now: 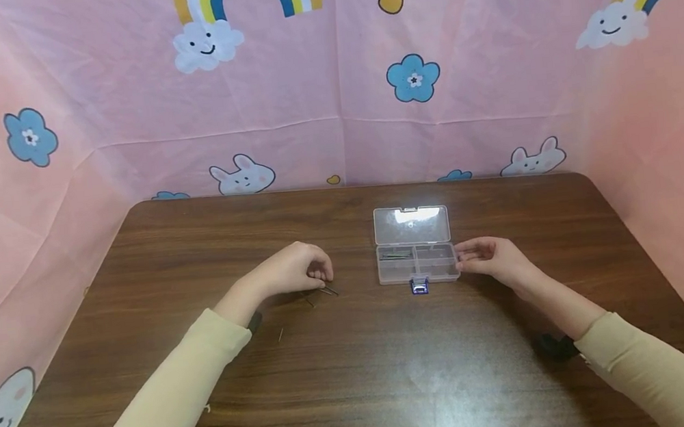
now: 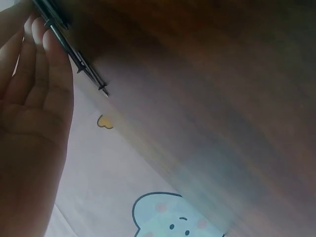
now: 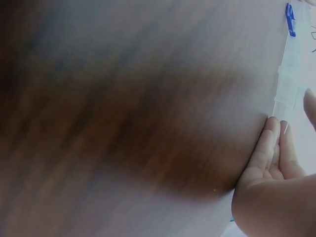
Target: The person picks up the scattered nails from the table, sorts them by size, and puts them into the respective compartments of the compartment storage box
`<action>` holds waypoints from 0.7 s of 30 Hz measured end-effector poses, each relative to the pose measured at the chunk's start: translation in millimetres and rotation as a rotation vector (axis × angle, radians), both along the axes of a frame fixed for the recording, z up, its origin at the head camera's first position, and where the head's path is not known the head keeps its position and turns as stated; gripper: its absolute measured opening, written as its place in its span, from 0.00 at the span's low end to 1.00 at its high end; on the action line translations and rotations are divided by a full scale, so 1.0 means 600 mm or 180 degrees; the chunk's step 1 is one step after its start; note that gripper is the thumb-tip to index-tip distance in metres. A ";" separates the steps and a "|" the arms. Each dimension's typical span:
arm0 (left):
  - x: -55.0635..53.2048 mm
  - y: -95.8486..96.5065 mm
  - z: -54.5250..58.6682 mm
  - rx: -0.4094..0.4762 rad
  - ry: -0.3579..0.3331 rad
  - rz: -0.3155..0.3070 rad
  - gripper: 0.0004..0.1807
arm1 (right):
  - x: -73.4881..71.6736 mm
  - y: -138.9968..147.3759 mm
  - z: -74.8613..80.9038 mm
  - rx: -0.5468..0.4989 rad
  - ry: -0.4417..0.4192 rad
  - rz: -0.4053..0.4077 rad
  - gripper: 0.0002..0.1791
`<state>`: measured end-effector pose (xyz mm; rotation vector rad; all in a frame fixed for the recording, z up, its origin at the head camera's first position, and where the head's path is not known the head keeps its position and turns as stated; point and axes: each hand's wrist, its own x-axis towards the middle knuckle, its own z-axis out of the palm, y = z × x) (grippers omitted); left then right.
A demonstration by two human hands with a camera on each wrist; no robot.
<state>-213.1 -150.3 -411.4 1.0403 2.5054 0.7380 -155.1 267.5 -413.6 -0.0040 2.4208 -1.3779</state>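
Observation:
My left hand bends down over the table, left of a clear plastic box. Its fingertips are at several thin dark metal pins with small collars and a pointed tip, which it seems to pinch. Another thin pin shows just below that hand. The clear compartment box stands with its lid raised behind it. A few thin pins lie in its back left compartment. My right hand touches the box's right end with extended fingers; in the right wrist view the thumb stands apart from them.
A small pale sliver, perhaps another pin, lies on the brown wooden table nearer the front. The box's blue-edged latch sticks out at its front. Pink patterned cloth walls the back and sides.

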 end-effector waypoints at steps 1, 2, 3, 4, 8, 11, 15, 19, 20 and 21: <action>-0.001 0.000 0.000 -0.0004 0.0007 -0.0008 0.08 | 0.000 0.000 0.000 0.0007 -0.0001 -0.0001 0.28; -0.001 0.001 0.000 -0.0003 0.0010 -0.0019 0.08 | 0.000 0.000 0.001 0.0011 -0.0002 -0.0001 0.28; -0.002 0.002 0.000 -0.0007 0.0001 -0.0009 0.08 | -0.001 0.000 0.001 0.0020 -0.0001 -0.0002 0.28; -0.002 0.002 0.000 -0.0015 -0.0001 -0.0006 0.08 | -0.001 0.000 0.001 0.0031 0.0006 -0.0005 0.28; -0.001 0.004 -0.001 -0.0047 -0.0044 0.0039 0.09 | -0.002 -0.001 0.000 0.0024 0.0009 -0.0004 0.28; 0.001 0.005 0.000 -0.0036 -0.0029 0.0022 0.08 | -0.001 -0.001 -0.001 0.0006 -0.0003 0.0004 0.28; 0.003 0.006 0.001 -0.0006 0.0014 -0.0013 0.09 | 0.000 -0.002 0.000 -0.0023 -0.0008 0.0005 0.28; 0.002 0.007 0.002 -0.0022 -0.0035 0.0001 0.10 | -0.001 -0.003 0.000 0.0004 -0.0012 0.0008 0.28; 0.001 0.007 0.002 -0.0025 -0.0055 -0.0006 0.10 | -0.001 -0.004 0.000 0.0020 -0.0012 0.0006 0.28; 0.000 0.008 0.002 -0.0026 -0.0063 -0.0021 0.10 | -0.002 -0.004 -0.001 0.0042 -0.0004 0.0007 0.28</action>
